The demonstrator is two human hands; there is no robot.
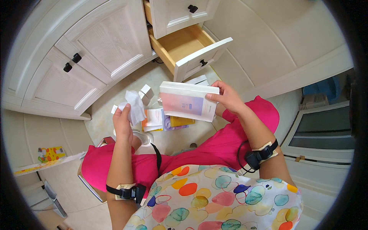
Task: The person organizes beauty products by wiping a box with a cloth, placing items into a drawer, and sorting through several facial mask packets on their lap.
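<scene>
Two hands: both busy, held up over the floor in front of the cabinet.
Left hand (122, 122): closed around a crumpled white wipe (134, 106), pinching it between thumb and fingers.
Right hand (227, 97): gripping one flat white box (188, 101) by its right end, thumb on the face, fingers behind.
Box position: held level between the hands, above the floor litter, just below the open drawer (189, 48).
Box handling: looks like light, stiff card; probably dents if squeezed hard, so the edges or short ends seem the best place to hold it.
Wipe handling: soft and limp, likely weightless in the hand; any pinch should do.
Count, boxes: one in hand, one small white cube box (147, 93) on the floor.
Count, papers: a loose pile of leaflets (165, 120), number unclear.
Count, drawers: one pulled out, seemingly bare inside.
Count, cabinet knobs: four dark ones visible.
</scene>
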